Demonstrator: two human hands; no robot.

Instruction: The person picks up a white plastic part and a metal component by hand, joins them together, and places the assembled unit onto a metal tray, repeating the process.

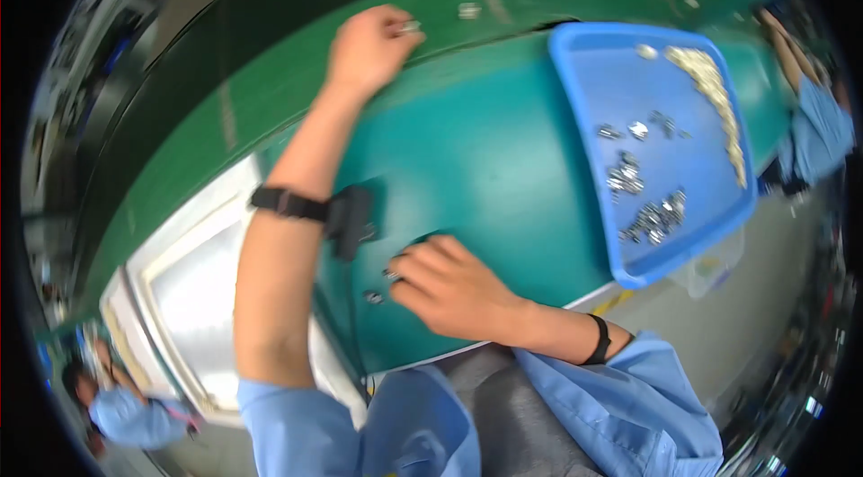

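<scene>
My left hand point(367, 50) reaches out over the green belt at the far side, its fingers pinched on a small pale part point(410, 26). Another small pale part point(469, 10) lies on the belt to the right of that hand. Low over the teal table top point(485, 144), near its front edge, my right hand point(454, 290) is closed with its fingertips on a small shiny metal part point(391, 276), mostly hidden by the fingers. A similar loose metal part point(373, 297) rests on the table just left of the right hand.
On the right a blue tray point(589, 153) holds several shiny metal parts point(627, 174) and a row of cream-coloured parts point(710, 86). A white frame point(148, 266) stands at the left. A black box point(351, 221) with a cable sits by my left forearm. Other people are at both sides.
</scene>
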